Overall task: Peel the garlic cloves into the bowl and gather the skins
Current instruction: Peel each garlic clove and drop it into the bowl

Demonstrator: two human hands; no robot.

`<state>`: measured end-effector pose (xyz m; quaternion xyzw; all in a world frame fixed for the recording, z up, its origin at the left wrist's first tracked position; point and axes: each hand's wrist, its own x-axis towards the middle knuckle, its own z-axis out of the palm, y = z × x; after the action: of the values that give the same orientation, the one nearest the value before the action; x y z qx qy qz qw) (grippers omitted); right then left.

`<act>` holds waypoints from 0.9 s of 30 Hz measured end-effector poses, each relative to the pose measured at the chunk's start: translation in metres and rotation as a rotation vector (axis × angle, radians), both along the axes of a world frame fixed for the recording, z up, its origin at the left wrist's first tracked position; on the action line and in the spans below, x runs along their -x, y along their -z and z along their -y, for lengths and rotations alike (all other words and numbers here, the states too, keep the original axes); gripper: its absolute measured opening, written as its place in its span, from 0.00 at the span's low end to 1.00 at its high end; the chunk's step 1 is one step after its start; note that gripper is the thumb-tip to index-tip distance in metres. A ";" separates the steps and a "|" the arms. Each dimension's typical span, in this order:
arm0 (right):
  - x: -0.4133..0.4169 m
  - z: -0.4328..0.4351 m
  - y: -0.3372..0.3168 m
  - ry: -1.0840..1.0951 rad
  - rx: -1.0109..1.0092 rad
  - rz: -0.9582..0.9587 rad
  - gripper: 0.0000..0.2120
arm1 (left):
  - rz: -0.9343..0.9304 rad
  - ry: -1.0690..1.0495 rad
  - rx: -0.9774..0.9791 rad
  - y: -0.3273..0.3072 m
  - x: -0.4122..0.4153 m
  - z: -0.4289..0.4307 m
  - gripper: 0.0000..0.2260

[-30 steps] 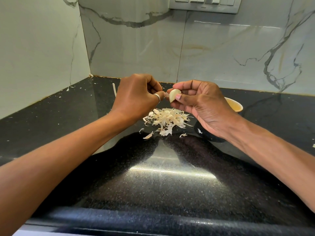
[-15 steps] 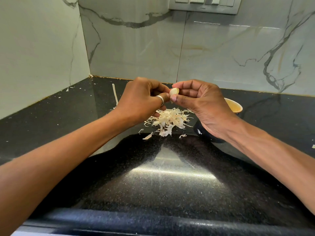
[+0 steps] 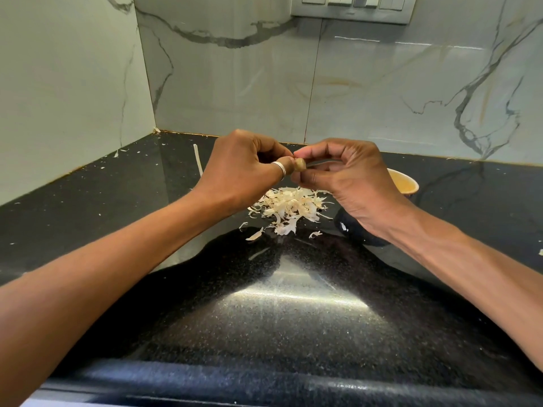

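1. Garlic clove, small pale rounded [image 3: 300, 165], pinched between left hand [image 3: 244, 168] and right hand [image 3: 349, 180] fingertips, above loose papery skin pile [image 3: 289, 208] on black granite counter [image 3: 279, 312].
2. Step: peeling. Next, likely: strip remaining skin, drop clove in yellow-lined bowl [image 3: 407, 183] beside right wrist.

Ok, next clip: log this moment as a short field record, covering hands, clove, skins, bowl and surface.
left hand: pinching the clove, ring on thumb
right hand: pinching the same clove from the other side
garlic clove: held between both hands, above the skins
skins: loose pile on the counter, a few stray bits nearer the person
bowl: behind the right hand, mostly hidden, contents not visible
counter: black, speckled, glossy
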<state>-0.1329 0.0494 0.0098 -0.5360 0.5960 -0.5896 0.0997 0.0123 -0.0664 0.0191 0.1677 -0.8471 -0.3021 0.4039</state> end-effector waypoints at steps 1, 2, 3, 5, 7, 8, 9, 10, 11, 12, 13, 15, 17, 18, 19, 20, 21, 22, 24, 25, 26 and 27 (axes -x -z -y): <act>0.000 0.000 0.000 0.020 -0.004 -0.031 0.16 | 0.004 0.002 0.007 0.000 0.000 -0.001 0.04; 0.000 0.000 0.000 0.040 -0.009 -0.058 0.15 | 0.008 0.004 0.015 0.000 -0.001 -0.001 0.04; 0.000 0.001 0.000 0.059 -0.015 -0.085 0.15 | 0.013 0.004 0.026 0.000 -0.001 -0.001 0.04; 0.000 0.001 0.000 0.095 -0.028 -0.138 0.15 | 0.023 0.002 0.057 0.001 -0.001 0.000 0.03; 0.001 0.002 0.001 0.116 -0.032 -0.176 0.14 | 0.033 0.000 0.089 0.002 0.000 0.000 0.03; 0.000 0.002 0.002 0.122 -0.030 -0.188 0.14 | 0.035 -0.001 0.103 0.003 0.000 -0.001 0.03; 0.000 0.002 0.002 0.127 -0.025 -0.192 0.14 | 0.035 -0.002 0.115 0.004 0.000 -0.001 0.03; 0.000 0.002 0.002 0.132 -0.018 -0.190 0.14 | 0.036 -0.003 0.125 0.005 0.001 -0.002 0.03; 0.001 0.002 0.002 0.136 -0.013 -0.186 0.13 | 0.037 -0.006 0.132 0.005 0.002 -0.002 0.04; 0.000 0.002 0.002 0.139 -0.008 -0.183 0.13 | 0.037 -0.009 0.136 0.006 0.002 -0.003 0.04; 0.000 0.002 0.002 0.141 -0.004 -0.183 0.13 | 0.038 -0.011 0.139 0.006 0.003 -0.003 0.04; -0.001 0.003 0.002 0.144 0.006 -0.181 0.13 | 0.032 -0.016 0.138 0.006 0.004 -0.003 0.04; -0.001 0.004 0.002 0.147 0.013 -0.186 0.13 | 0.023 -0.020 0.130 0.007 0.005 -0.003 0.05; -0.001 0.004 0.002 0.148 0.017 -0.190 0.13 | 0.021 -0.020 0.128 0.008 0.005 -0.003 0.05; -0.001 0.004 0.002 0.151 0.023 -0.195 0.12 | 0.024 -0.022 0.127 0.008 0.005 -0.003 0.05; -0.002 0.004 0.002 0.153 0.027 -0.200 0.12 | 0.029 -0.023 0.124 0.008 0.006 -0.003 0.05; -0.002 0.004 0.002 0.154 0.030 -0.203 0.12 | 0.032 -0.024 0.115 0.008 0.005 -0.003 0.05; -0.002 0.004 0.002 0.153 0.030 -0.204 0.12 | 0.035 -0.023 0.103 0.007 0.005 -0.003 0.05; -0.003 0.004 0.002 0.137 0.027 -0.186 0.13 | 0.039 -0.014 0.071 0.006 0.005 -0.003 0.06; -0.004 0.003 0.002 0.121 0.024 -0.167 0.13 | 0.039 -0.009 0.051 0.005 0.005 -0.004 0.07; -0.005 0.003 0.001 0.101 0.022 -0.145 0.13 | 0.039 -0.007 0.030 0.004 0.004 -0.004 0.07; -0.005 0.002 0.001 0.082 0.019 -0.124 0.14 | 0.040 -0.005 0.010 0.003 0.004 -0.003 0.08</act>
<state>-0.1275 0.0472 0.0091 -0.5475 0.6167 -0.5647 0.0334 0.0083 -0.0631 0.0158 0.1738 -0.8561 -0.2933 0.3883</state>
